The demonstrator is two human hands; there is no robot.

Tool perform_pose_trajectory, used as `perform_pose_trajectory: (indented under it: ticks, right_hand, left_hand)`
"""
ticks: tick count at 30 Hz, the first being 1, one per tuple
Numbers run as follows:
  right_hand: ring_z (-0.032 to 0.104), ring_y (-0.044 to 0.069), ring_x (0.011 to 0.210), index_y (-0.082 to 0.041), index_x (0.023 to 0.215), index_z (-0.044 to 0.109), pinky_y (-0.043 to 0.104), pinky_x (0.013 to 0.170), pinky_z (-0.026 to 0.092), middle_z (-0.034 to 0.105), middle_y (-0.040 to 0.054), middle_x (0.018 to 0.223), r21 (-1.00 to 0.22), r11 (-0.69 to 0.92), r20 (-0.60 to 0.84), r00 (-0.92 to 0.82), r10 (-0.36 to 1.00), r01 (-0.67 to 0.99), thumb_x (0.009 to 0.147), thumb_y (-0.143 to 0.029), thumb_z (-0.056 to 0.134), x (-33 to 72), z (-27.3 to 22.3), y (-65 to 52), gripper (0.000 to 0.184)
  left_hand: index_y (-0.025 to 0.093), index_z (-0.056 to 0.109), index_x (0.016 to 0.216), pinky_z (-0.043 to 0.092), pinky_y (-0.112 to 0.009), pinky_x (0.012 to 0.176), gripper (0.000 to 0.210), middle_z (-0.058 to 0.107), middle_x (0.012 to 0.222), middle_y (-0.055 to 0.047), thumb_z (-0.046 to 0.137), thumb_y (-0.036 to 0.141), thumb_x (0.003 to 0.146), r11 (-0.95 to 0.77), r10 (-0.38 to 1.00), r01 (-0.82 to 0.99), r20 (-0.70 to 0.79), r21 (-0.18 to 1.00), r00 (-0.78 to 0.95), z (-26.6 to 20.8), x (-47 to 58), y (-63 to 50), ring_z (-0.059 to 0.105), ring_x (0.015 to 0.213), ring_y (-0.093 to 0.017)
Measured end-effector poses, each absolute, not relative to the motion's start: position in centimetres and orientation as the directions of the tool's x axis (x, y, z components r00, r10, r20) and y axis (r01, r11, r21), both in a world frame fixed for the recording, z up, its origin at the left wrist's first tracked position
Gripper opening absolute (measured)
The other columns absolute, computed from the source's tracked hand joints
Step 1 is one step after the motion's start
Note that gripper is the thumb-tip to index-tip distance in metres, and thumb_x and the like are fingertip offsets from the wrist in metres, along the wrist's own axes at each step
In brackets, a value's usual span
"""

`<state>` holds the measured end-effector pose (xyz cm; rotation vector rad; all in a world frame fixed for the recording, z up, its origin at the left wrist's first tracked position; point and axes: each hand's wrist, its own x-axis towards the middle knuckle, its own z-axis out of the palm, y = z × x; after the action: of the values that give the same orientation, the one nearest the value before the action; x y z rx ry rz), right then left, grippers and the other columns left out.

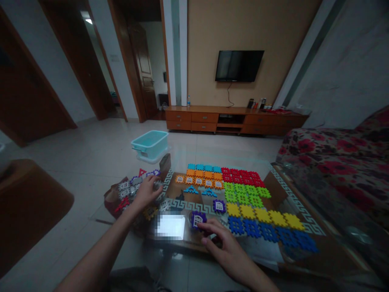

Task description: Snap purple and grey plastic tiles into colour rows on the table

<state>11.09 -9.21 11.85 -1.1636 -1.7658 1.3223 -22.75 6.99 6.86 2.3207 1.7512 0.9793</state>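
Observation:
My left hand (148,191) is over the heap of loose plastic tiles on the table's left side, fingers bent together; a greyish piece shows by its fingertips, too blurred to name. Low in the middle, my right hand (223,245) has its thumb apart from the fingers. One fingertip touches the edge of a purple window tile (198,219), which looks flat on the glass. Another purple window tile (219,206) lies just beyond it. Grey window tiles (124,186) and red pieces (122,204) lie in the heap, partly hidden by my left arm.
Rows of yellow (254,212), blue (251,228), green (240,190), red (240,176) and orange tiles (199,181) cover the glass table's right half. Two light blue triangular pieces (191,190) lie nearby. A turquoise tub (152,146) stands on the floor behind; a flowered sofa (328,150) is right.

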Motion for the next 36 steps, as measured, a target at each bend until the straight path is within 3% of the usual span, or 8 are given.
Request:
perform_pose_trajectory:
  ticks: [10, 18, 30, 36]
  right_hand:
    - [0.06, 0.024, 0.104, -0.026, 0.12, 0.067, 0.038, 0.084, 0.052, 0.058, 0.0084, 0.118, -0.96, 0.111, 0.0, -0.396, 0.918, 0.256, 0.096, -0.043, 0.055, 11.1, 11.9, -9.1, 0.031]
    - [0.06, 0.024, 0.103, -0.025, 0.121, 0.067, 0.038, 0.086, 0.051, 0.058, 0.009, 0.12, -0.952, 0.115, -0.003, -0.386, 0.922, 0.282, 0.096, -0.044, 0.055, 11.0, 11.8, -9.3, 0.034]
    - [0.06, 0.022, 0.105, -0.025, 0.123, 0.065, 0.037, 0.088, 0.051, 0.058, 0.0086, 0.12, -0.946, 0.142, 0.018, -0.391, 0.92, 0.292, 0.096, -0.04, 0.055, 11.0, 11.6, -9.4, 0.033]
    - [0.06, 0.022, 0.102, -0.026, 0.124, 0.065, 0.037, 0.085, 0.052, 0.059, 0.0081, 0.118, -0.94, 0.168, 0.04, -0.395, 0.918, 0.296, 0.096, -0.039, 0.054, 11.1, 11.4, -9.4, 0.032]
  left_hand:
    - [0.014, 0.061, 0.126, 0.033, -0.048, 0.114, 0.057, 0.045, 0.148, -0.018, 0.052, 0.054, 0.088, -0.042, 0.98, 0.978, 0.198, 0.205, 0.0, 5.4, -24.2, 8.2, 0.041, 0.138, -0.036]
    - [0.013, 0.056, 0.138, 0.027, -0.049, 0.116, 0.064, 0.041, 0.153, -0.019, 0.044, 0.055, 0.092, -0.019, 0.993, 0.991, 0.115, 0.131, 0.003, 4.6, -24.7, 8.8, 0.034, 0.143, -0.038]
    - [0.016, 0.055, 0.139, 0.018, -0.061, 0.117, 0.059, 0.046, 0.151, -0.018, 0.044, 0.05, 0.092, -0.044, 0.99, 0.991, 0.141, 0.129, 0.026, 5.1, -24.2, 8.0, 0.036, 0.142, -0.035]
    - [0.011, 0.047, 0.144, 0.019, -0.061, 0.118, 0.063, 0.041, 0.153, -0.019, 0.047, 0.046, 0.092, -0.055, 0.967, 0.987, 0.255, 0.149, 0.015, 6.1, -23.7, 7.7, 0.035, 0.142, -0.035]
